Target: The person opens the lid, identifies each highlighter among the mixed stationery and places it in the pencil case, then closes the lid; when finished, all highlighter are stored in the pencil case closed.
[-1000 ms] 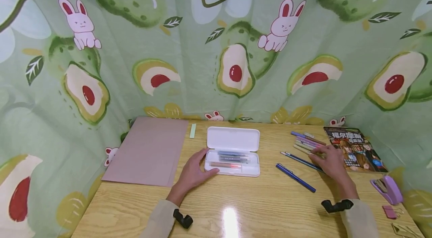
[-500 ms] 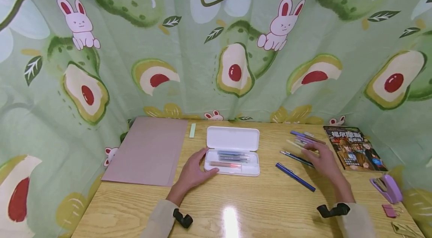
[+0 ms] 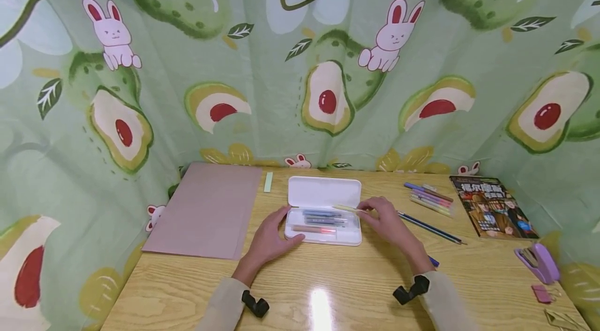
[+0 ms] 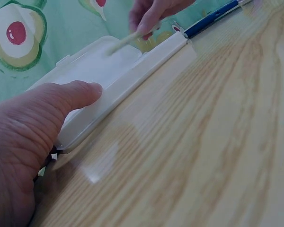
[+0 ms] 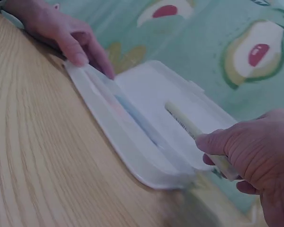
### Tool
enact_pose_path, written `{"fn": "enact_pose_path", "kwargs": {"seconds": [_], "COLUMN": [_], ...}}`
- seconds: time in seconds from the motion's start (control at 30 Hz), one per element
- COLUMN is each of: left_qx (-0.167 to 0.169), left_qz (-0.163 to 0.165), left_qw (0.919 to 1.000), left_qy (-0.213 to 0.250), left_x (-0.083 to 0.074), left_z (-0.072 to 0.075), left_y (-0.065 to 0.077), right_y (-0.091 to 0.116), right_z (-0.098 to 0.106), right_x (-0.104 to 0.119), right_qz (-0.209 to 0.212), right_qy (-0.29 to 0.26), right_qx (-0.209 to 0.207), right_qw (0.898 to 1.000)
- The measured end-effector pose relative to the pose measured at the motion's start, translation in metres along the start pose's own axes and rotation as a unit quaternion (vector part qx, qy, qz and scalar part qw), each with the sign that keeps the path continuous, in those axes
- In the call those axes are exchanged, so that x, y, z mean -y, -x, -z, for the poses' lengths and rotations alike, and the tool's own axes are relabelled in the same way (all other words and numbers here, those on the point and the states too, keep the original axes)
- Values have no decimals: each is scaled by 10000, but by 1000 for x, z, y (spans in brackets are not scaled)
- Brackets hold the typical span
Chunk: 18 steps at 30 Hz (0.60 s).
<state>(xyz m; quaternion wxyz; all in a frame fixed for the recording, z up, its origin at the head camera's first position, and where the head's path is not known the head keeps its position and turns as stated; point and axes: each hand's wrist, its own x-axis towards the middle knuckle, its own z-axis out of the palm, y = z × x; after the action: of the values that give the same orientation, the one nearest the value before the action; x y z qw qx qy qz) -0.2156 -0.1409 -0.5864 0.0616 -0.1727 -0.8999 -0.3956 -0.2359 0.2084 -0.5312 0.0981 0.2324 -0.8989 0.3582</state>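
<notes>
A white pencil case [image 3: 323,193] lies with its lid up in the middle of the table, several pens [image 3: 323,219] inside its tray. My left hand [image 3: 271,237] grips the case's left end, thumb on the front rim and fingers at the back edge. Above the right end of the tray, my right hand [image 3: 386,220] pinches a pale yellow pen [image 5: 182,120]. In the head view that pen points left, across the hinge side of the case. The left wrist view shows the left thumb [image 4: 85,94] pressed on the rim.
Several coloured pens [image 3: 428,198] lie right of the case, with dark pencils [image 3: 433,228] nearer. A blue pen [image 3: 433,261] is mostly behind the right arm. Further right are a comic book [image 3: 494,208], purple stapler [image 3: 544,263] and clips [image 3: 541,294]. Brownish sheets [image 3: 206,211] lie left.
My right hand has lifted the pale yellow pen from the group of pens and carried it left to the pencil case. The left hand has stayed on the case.
</notes>
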Motion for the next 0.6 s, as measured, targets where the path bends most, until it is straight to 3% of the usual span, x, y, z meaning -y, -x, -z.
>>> {"fn": "enact_pose_path", "kwargs": {"seconds": [0.17,0.3,0.6], "left_qx": [0,-1,-8], "left_qz": [37,98,129], "left_qw": [10000,10000,9999], "left_qy": [0,-14,30], "left_x": [1,1,0], "left_z": [0,-1,1], "left_y": [0,1,2], "right_y": [-16,-20,-21], "right_z": [-31,-47,-57], "right_x": [9,13,26], "right_qz": [313,135,228], "right_qy": [43,353,580], "right_qx": [104,237,9], "right_qw": [9994,9990,9981]}}
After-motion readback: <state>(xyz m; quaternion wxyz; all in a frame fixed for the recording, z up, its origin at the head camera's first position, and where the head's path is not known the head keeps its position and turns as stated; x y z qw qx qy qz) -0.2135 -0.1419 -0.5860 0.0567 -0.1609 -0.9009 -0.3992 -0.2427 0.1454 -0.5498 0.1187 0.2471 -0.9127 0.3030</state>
